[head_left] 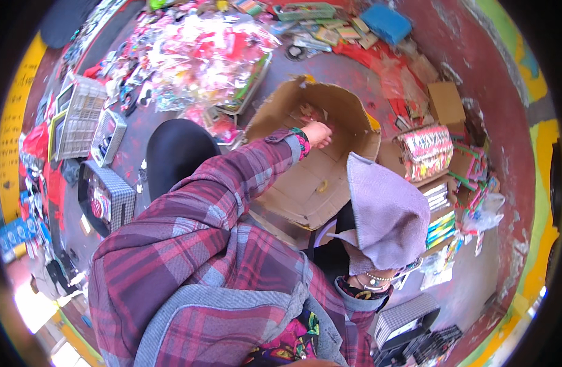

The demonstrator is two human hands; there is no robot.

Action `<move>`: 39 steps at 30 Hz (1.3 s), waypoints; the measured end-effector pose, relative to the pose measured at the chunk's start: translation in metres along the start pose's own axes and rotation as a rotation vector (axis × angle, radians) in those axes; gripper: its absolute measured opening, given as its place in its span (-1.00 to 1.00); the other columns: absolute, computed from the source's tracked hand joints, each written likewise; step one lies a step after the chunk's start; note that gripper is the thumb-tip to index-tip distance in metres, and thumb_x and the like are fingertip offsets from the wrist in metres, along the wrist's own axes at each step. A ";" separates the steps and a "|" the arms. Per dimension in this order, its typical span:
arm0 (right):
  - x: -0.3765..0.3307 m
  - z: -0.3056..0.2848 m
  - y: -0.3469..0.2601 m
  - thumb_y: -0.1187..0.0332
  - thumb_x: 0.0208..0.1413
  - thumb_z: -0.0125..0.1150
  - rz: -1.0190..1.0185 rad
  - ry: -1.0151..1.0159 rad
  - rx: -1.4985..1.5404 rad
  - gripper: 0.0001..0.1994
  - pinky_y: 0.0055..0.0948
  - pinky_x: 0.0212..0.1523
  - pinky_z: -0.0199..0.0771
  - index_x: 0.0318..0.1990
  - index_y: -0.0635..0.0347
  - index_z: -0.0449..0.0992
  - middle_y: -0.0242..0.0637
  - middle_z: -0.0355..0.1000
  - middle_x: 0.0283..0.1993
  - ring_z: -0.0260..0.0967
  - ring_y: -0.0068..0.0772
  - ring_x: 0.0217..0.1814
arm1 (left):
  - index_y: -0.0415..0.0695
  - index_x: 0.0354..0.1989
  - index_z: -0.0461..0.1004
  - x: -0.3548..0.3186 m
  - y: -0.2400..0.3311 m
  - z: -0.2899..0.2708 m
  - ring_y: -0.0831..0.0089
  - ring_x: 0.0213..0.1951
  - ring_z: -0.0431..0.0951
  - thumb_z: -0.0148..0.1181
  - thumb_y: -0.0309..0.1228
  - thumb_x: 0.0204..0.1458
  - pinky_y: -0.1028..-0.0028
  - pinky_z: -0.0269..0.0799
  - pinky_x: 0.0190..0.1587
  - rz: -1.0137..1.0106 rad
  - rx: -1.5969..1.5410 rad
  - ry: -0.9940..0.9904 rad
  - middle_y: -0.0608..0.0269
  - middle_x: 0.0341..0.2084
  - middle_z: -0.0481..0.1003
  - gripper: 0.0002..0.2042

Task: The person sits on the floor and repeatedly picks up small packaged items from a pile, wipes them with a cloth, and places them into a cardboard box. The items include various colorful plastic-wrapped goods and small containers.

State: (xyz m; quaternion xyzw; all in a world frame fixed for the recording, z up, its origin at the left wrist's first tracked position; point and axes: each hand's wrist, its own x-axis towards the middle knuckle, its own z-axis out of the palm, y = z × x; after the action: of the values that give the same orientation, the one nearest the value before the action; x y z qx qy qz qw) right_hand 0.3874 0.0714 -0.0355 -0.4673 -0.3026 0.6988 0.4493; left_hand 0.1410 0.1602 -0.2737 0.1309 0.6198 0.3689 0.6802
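My left hand (pixel 318 134) reaches into an open cardboard box (pixel 287 199), its fingers curled together; whatever may be between them is too small to make out. Below it, a small yellowish piece (pixel 322 185) lies on the box bottom. A greyish-purple cloth (pixel 391 208) drapes over my right hand (pixel 359 280) beside the box. The cloth hides most of these fingers, which appear to grip it from underneath. Part of a purple curved edge (pixel 323 231) shows between the cloth and the box.
A heap of plastic-wrapped goods (pixel 201 61) covers the floor beyond my left knee (pixel 180 153). White baskets (pixel 82 116) and a checked bin (pixel 112 196) stand on the left. Packed goods (pixel 424 153) line the right, near a maroon wall (pixel 507 183). A blue box (pixel 386 24) lies at the back.
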 end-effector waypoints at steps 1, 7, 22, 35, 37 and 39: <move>0.000 0.005 -0.006 0.03 -0.16 0.18 -0.073 -0.029 -0.136 -0.40 -0.17 0.16 0.10 0.09 0.03 0.28 -0.29 0.31 0.07 0.19 -0.19 0.13 | -0.17 -0.32 0.42 -0.016 0.012 -0.003 0.47 -0.47 0.45 -0.01 -0.33 0.01 0.50 0.39 -0.47 0.070 0.018 -0.001 0.23 -0.47 0.45 -0.81; -0.010 0.036 -0.016 -0.02 -0.24 0.22 -0.661 -0.183 -1.434 -0.33 -0.16 0.21 0.01 0.10 0.00 0.27 -0.31 0.29 0.09 0.14 -0.19 0.19 | -0.18 -0.40 0.49 -0.087 0.085 -0.061 0.29 -0.48 0.50 -0.01 -0.31 -0.05 0.38 0.43 -0.42 0.640 0.565 0.376 0.15 -0.56 0.49 -0.78; -0.012 0.059 0.004 -0.18 -0.47 0.28 -0.892 -0.139 -1.887 -0.16 -0.12 0.30 -0.17 0.11 -0.12 0.27 -0.37 0.20 0.18 -0.01 -0.14 0.28 | -0.19 0.23 -0.06 -0.117 0.150 -0.180 0.04 0.25 -0.04 0.28 -0.02 -0.24 0.15 -0.14 0.24 0.472 0.959 1.222 -0.15 0.19 -0.01 -0.10; 0.002 0.045 0.021 -0.31 -0.25 0.01 -0.796 -0.159 -2.152 -0.14 0.00 0.33 -0.41 0.25 -0.16 0.05 -0.37 0.00 0.31 -0.23 -0.15 0.38 | -0.08 0.17 0.10 -0.107 0.159 -0.199 0.05 0.08 0.25 -0.04 -0.25 -0.08 0.22 0.09 0.15 0.549 0.817 1.259 -0.09 0.02 0.28 -0.44; -0.002 0.052 0.017 -0.29 -0.22 0.01 -0.760 -0.181 -2.162 -0.16 -0.03 0.33 -0.41 0.25 -0.14 0.05 -0.37 0.01 0.30 -0.22 -0.16 0.37 | -0.10 0.15 0.12 -0.103 0.168 -0.213 0.00 0.00 0.33 -0.06 -0.28 -0.08 0.16 0.18 0.07 0.594 0.610 1.219 -0.11 -0.07 0.35 -0.46; 0.007 0.040 0.028 -0.26 -0.22 0.04 -0.420 -0.348 -1.031 -0.17 -0.08 0.33 -0.34 0.24 -0.13 0.07 -0.36 0.03 0.29 -0.19 -0.19 0.37 | -0.18 0.07 0.22 -0.100 0.176 -0.222 -0.05 -0.15 0.42 -0.07 -0.28 -0.07 0.22 0.31 -0.08 0.828 0.397 1.248 -0.15 -0.23 0.43 -0.52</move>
State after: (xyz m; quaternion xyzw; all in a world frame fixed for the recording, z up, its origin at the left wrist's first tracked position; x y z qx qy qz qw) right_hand 0.3398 0.0664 -0.0466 -0.4339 -0.7593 0.4235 0.2365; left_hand -0.1234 0.1539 -0.1316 0.2393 0.8432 0.4807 -0.0245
